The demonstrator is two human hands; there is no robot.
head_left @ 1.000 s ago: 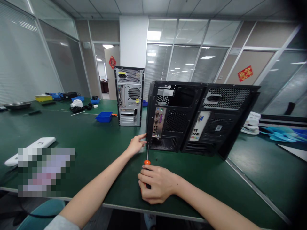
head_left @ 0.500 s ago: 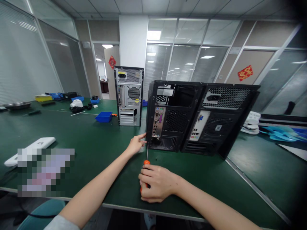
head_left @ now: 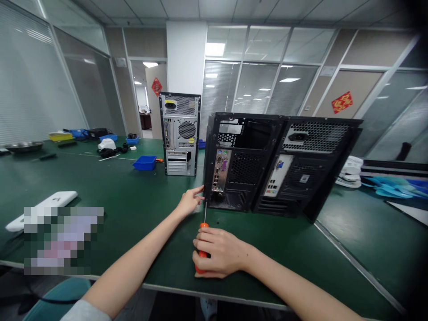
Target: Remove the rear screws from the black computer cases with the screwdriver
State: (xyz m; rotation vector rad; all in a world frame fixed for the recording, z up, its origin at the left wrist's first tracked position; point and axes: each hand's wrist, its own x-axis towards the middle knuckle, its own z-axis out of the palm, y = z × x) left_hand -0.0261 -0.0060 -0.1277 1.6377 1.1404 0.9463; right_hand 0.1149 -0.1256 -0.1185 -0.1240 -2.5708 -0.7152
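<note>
My right hand (head_left: pixel 220 253) is wrapped round the orange handle of a screwdriver (head_left: pixel 202 261). Its thin metal shaft reaches forward to the lower left edge of a black computer case (head_left: pixel 245 167), whose back faces me. Whether the tip sits in a screw is too small to tell. My left hand (head_left: pixel 189 203) is at the same lower left corner, fingers stretched out, fingertips against the side of the case. A second black computer case (head_left: pixel 306 171) stands against the first on its right.
A silver computer case (head_left: pixel 181 133) stands further back. To its left is a blue tray (head_left: pixel 145 163). A white device (head_left: pixel 43 209) and a blurred-out flat item (head_left: pixel 67 243) lie at the left. At the far right is a light blue bundle (head_left: pixel 394 186) on the green table (head_left: pixel 133 187).
The fingers of my right hand have shifted round the screwdriver handle, so more orange shows. My left hand and the cases stay in place.
</note>
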